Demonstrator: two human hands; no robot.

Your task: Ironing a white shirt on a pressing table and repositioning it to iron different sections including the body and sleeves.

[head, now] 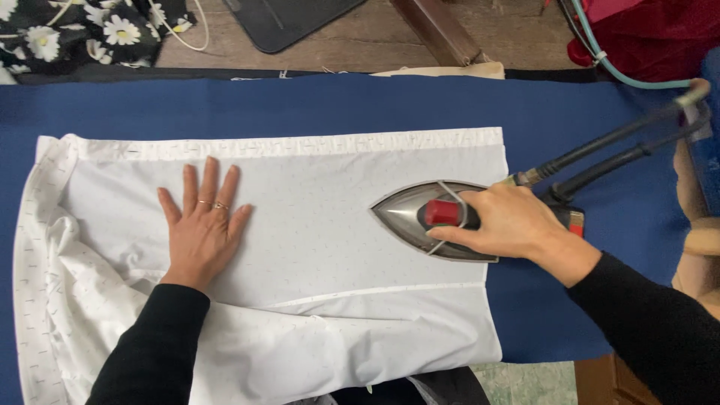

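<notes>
A white garment [315, 232] with tiny dark marks lies spread on a blue ironing surface [375, 105]. My left hand [201, 225] rests flat on the cloth at the left, fingers spread, rings on two fingers. My right hand [510, 223] grips the red-and-black handle of a silver steam iron [409, 210]. The iron sits on the garment's right part with its tip pointing left. Both arms wear black sleeves.
Black hoses [615, 146] run from the iron's back up to the right. A teal tube [622, 75] and red cloth [652, 34] lie at the top right. Daisy-print black fabric [82, 30] sits at the top left, a dark flat object [289, 19] on the wooden floor beyond.
</notes>
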